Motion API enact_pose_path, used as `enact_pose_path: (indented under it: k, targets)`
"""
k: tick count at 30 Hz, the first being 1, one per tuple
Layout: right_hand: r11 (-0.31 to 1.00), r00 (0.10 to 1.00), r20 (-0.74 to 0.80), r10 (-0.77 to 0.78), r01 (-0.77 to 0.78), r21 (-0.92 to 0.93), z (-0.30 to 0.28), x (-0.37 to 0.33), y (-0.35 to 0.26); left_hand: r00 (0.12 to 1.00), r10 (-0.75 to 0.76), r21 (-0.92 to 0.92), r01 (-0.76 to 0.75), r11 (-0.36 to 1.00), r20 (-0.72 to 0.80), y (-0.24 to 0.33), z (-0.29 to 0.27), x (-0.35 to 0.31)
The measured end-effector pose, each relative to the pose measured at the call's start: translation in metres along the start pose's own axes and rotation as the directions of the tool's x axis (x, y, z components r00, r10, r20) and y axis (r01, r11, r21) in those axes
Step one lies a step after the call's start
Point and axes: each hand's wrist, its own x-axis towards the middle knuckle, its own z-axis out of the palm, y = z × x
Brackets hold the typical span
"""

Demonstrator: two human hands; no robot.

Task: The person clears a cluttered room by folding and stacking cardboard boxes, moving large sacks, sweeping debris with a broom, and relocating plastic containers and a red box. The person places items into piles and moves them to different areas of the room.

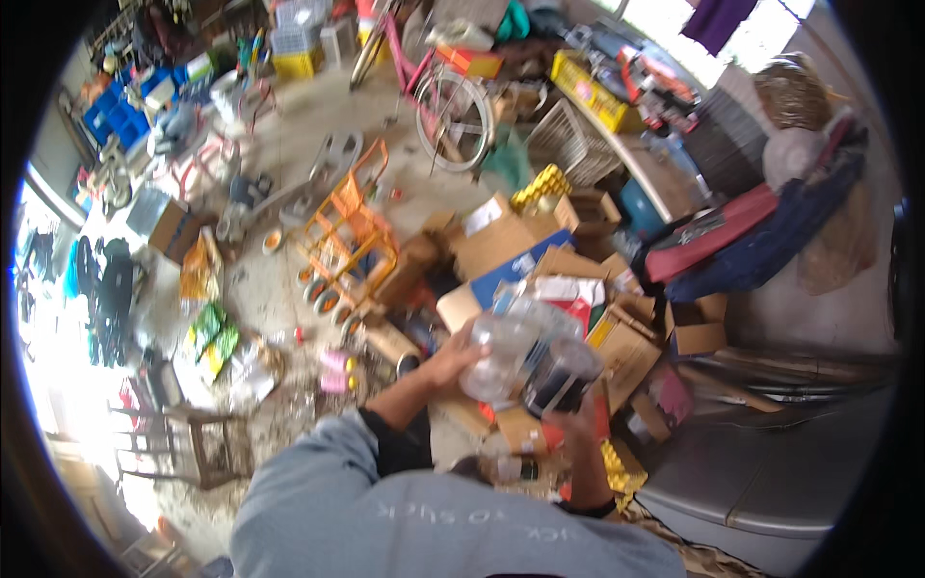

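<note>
Held in front of my body is a cluster of clear plastic containers, blurred by motion, that look like bottles or jars. On its left side, my left hand (455,360) grips a clear plastic bottle (496,361). From below right, my right hand (576,424) holds a clear plastic bottle with a dark label (562,378); its fingers are partly hidden behind it. Another clear container (540,318) sits between and beyond these two. Under them lies a heap of flattened and open cardboard boxes (621,352), with a blue-and-brown carton (515,265) at its far side.
An orange hand cart (352,231) lies left of the heap. Farther off stands a pink bicycle (448,96). A wooden chair (183,443) is at the left, a grey lidded surface (771,462) at the right. Yellow crates (588,91) and loose clutter surround me.
</note>
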Motion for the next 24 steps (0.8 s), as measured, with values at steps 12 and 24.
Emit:
enact_pose_path:
  k: [12, 24]
  targets:
    - [0.991, 0.997, -0.067, 0.045, -0.053, -0.123, 0.146, 0.145, -0.052, 0.999, -0.031, 0.339, 0.019, 0.941, 0.031, 0.128, -0.136, 0.102]
    - [0.984, 0.985, 0.155, -0.077, 0.100, -0.150, 0.220, 0.315, -0.108, 0.997, 0.078, -0.025, -0.078, 0.997, -0.003, 0.238, -0.223, 0.202]
